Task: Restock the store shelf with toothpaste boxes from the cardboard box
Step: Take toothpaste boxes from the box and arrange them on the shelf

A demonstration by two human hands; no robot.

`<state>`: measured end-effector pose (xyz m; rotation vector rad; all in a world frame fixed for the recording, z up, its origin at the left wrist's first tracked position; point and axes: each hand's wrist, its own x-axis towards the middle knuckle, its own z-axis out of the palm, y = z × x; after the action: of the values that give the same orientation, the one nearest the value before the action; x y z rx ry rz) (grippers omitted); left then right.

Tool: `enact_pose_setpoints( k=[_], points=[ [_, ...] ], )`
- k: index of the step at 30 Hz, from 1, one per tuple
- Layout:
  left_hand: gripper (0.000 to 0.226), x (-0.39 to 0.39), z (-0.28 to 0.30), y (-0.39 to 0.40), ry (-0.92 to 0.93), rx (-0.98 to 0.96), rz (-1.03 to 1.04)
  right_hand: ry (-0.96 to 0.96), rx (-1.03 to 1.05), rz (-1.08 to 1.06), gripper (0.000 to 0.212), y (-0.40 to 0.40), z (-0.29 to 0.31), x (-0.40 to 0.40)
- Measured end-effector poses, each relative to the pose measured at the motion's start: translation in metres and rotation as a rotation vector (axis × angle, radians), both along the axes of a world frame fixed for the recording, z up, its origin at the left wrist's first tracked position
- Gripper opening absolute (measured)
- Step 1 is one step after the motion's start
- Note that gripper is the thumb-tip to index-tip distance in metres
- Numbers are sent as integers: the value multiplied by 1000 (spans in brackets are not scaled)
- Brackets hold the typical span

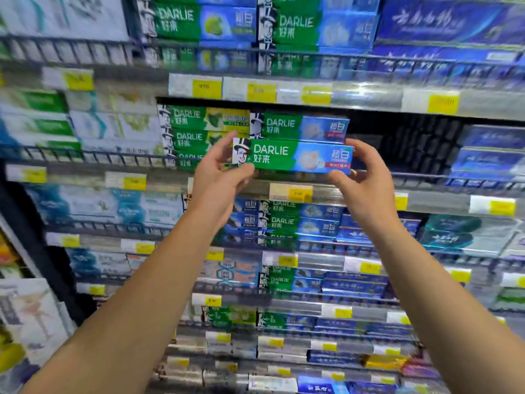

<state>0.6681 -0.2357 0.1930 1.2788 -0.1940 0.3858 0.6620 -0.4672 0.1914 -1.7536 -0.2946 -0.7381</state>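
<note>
Left hand (220,169) and right hand (366,177) raised, each pinching one end of a long green-and-blue cardboard toothpaste box (292,156), held level, label outward; poised just in front of the second wire-fronted store shelf (369,177), below a matching green-and-blue box (301,127) already stacked there; dark gap open to the right of that stack (room for more, seemingly); placement not yet done; source cardboard box out of view, so remaining stock impossible to judge.
</note>
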Motion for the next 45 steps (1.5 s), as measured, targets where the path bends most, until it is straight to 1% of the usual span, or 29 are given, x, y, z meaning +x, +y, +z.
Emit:
enact_pose_setpoints(
  k=[3,6,11,13,17,21,26,29,35,45],
  points=[
    [57,12,14,-9,-107,191,156,-35,26,-1,50,-8,13,17],
    [57,23,23,-17,-193,374,250,-40,-22,-47,52,-18,17,32],
    [62,42,18,-24,-236,574,404,-105,-35,-96,56,-25,15,51],
    [62,49,16,-26,-253,626,468,-142,-35,-122,56,-23,14,57],
    [62,59,15,-31,-246,658,557,-179,-45,-170,55,-18,13,70],
    [63,67,14,-32,-225,659,583,-199,-79,-187,55,-14,13,77],
    [64,67,16,-38,-223,702,618,-191,-58,-209,55,-16,11,83],
    [65,66,14,-38,-239,715,612,-191,-64,-222,55,-17,12,87],
    [65,61,4,-38,-272,821,594,-203,-99,-246,54,-20,10,87],
    [71,55,-4,-33,-240,888,548,-193,-138,-259,56,-15,13,84]
  ],
)
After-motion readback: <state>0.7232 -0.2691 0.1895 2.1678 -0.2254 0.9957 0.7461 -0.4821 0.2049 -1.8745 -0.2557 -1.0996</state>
